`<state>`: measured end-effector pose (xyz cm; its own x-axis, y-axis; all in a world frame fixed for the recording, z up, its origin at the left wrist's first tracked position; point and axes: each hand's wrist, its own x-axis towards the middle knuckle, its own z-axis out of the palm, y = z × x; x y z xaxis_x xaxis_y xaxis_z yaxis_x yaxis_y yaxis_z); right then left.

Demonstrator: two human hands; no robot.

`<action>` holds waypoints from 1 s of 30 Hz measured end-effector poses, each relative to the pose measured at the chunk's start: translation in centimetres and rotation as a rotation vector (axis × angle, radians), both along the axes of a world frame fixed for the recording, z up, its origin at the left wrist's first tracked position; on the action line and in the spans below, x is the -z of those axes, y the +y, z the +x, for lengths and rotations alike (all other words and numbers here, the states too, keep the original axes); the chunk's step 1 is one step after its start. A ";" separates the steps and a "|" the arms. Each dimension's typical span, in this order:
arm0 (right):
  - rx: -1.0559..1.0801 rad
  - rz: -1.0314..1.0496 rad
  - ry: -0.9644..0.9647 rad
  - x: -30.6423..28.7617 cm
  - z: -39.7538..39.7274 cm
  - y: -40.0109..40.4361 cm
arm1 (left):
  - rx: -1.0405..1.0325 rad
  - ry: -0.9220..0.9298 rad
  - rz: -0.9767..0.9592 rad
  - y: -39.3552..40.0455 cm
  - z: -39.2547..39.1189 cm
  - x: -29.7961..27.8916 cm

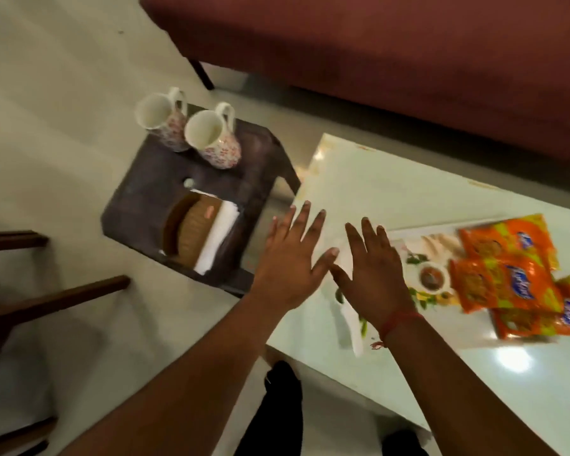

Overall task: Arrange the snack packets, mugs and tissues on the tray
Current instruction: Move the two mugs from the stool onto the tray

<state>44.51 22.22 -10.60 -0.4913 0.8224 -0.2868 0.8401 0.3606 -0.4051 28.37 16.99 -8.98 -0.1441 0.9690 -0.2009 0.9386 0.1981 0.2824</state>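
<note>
A printed white tray (422, 245) lies on the pale table (375, 185), with several orange snack packets (507, 274) piled on its right end. Two floral mugs (165, 121) (211, 138) stand on a dark stool (145, 192) to the left. On the same stool a brown tissue holder (195, 230) holds white tissues (219, 236). My left hand (287, 258) hovers with fingers spread over the gap between stool and table. My right hand (372, 271) is spread flat above the tray's left end. Neither hand holds anything.
A maroon sofa (375, 54) runs along the far side of the table. Dark wooden chair rails (46, 297) stand at the left over the pale floor. My dark trouser leg (277, 409) shows below the table's near edge.
</note>
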 end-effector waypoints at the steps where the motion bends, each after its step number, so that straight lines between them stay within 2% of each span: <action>1: -0.010 0.006 0.015 -0.4 -2.6 0.1 | 0.005 0.005 0.021 0.2 -2.3 -0.8; 6: -0.047 0.076 0.124 -2.4 -14.3 2.2 | -0.014 0.039 0.116 2.1 -13.8 -3.7; 9: -0.068 0.111 0.168 -3.3 -20.6 4.2 | -0.022 0.121 0.166 3.6 -20.6 -3.8; 13: -0.132 0.196 0.162 -4.0 -27.5 7.0 | -0.087 0.280 0.095 5.7 -28.6 -3.1; 16: -0.173 0.149 0.077 -4.1 -31.1 8.8 | -0.065 0.374 0.020 7.3 -32.8 -2.1; 19: -0.231 0.146 -0.029 -4.0 -32.9 10.1 | -0.013 0.361 -0.052 9.1 -34.7 -1.6; 22: -0.239 0.193 -0.054 -3.6 -33.2 10.8 | 0.006 0.321 -0.079 10.9 -35.1 -1.9; 30: -0.219 0.187 0.067 -2.9 -31.6 11.2 | -0.005 0.392 -0.071 13.1 -32.1 -3.1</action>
<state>12.90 33.37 -7.72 -0.6756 0.7303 -0.1014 0.7077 0.6038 -0.3667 -3.73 30.13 -5.92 -0.2274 0.9539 -0.1958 0.9716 0.2087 -0.1118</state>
